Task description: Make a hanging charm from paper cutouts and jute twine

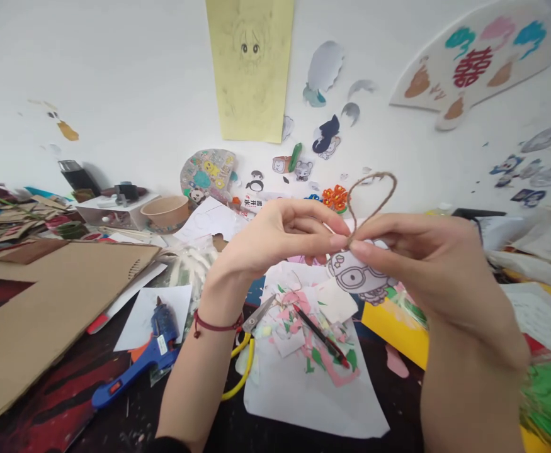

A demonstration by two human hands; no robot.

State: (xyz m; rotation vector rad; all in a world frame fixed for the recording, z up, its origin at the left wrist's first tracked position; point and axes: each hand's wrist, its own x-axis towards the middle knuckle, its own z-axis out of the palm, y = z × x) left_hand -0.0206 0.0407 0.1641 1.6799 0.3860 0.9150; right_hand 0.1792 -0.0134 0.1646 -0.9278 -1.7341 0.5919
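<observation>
A paper cutout of a cartoon face with glasses point(360, 278) hangs upright between my hands, above the table. From its top rises a loop of brown twine point(394, 189). My left hand point(298, 233) pinches the base of the twine at the cutout's upper edge, thumb and forefinger together. My right hand point(412, 258) is closed on the top of the cutout right beside it, its thumb tip touching the same spot. The fingertips partly hide where twine and paper meet.
Below lies white paper point(298, 402) with coloured scraps, a dark pen point(322, 335) and yellow-handled scissors point(249, 371). A blue glue gun point(138, 371) and cardboard point(67, 296) lie left. A yellow sheet point(398, 330) is under my right hand. Cutouts cover the wall.
</observation>
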